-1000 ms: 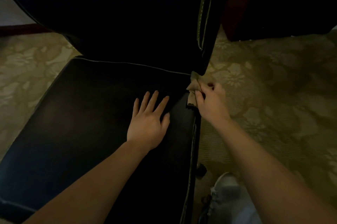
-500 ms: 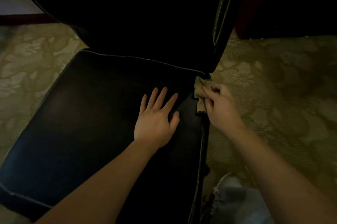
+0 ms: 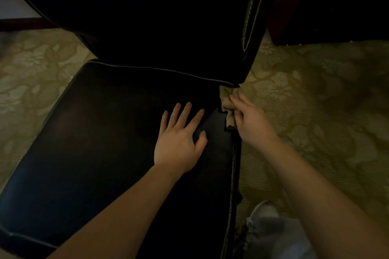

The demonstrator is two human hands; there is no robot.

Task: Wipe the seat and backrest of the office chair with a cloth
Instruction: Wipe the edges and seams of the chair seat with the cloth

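Head view, dim throughout: the left hand (image 3: pixel 179 143) lay flat on the black seat (image 3: pixel 105 143), its fingers straight and spread and gripping nothing. Just beside it, across a narrow strip of seat, the right hand (image 3: pixel 250 124) had its fingers curled round a tan cloth (image 3: pixel 226 100), which it held against the seat's edge at the corner under the backrest (image 3: pixel 157 16). Only the crumpled part ahead of the knuckles and a hanging flap showed; the rest of the cloth was hidden beneath that hand. Beyond both hands the backrest rose almost wholly black, its surface impossible to make out, its top cut off. A patterned carpet (image 3: pixel 315 100) lay outside the right hand. Below the right forearm, a pale shoe (image 3: pixel 263 210) was blurred and partly covered.
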